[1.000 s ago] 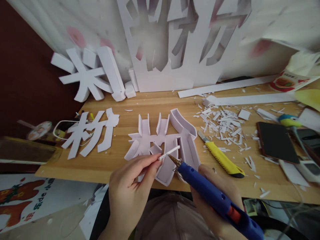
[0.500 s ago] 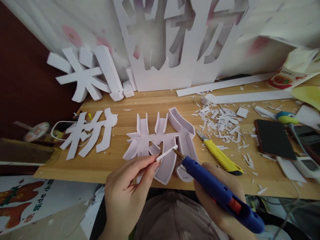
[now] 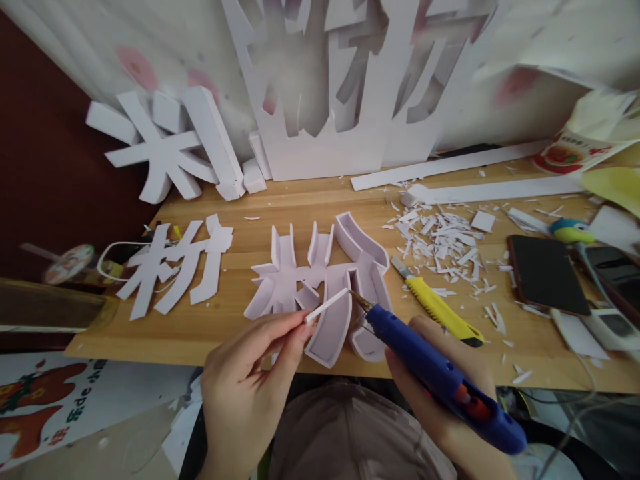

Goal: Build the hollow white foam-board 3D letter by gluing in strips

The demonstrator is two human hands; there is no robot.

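Note:
My left hand [image 3: 250,387] pinches a narrow white foam strip [image 3: 326,305] between thumb and fingertips. Wrapped round a blue glue gun [image 3: 430,367] with a red trigger and a thin metal nozzle is my right hand [image 3: 450,393]. The nozzle tip is very close to the strip's far end; whether they touch I cannot tell. Beneath both lies a hollow white foam character [image 3: 287,267], its thin walls standing up along the edges of its base. My left fingers and the strip cover part of it.
A yellow utility knife [image 3: 443,310] and white offcuts [image 3: 440,240] lie to the right, with a dark phone [image 3: 547,275] beyond. Flat cut-out pieces [image 3: 183,267] lie left. Behind stand a thick foam character [image 3: 165,147] and a cut-out sheet [image 3: 325,157]. A paper cup [image 3: 570,150] stands back right.
The glue gun's nozzle has shifted slightly right, from over the strip to just beside its far end. My left hand has moved a little left with the strip.

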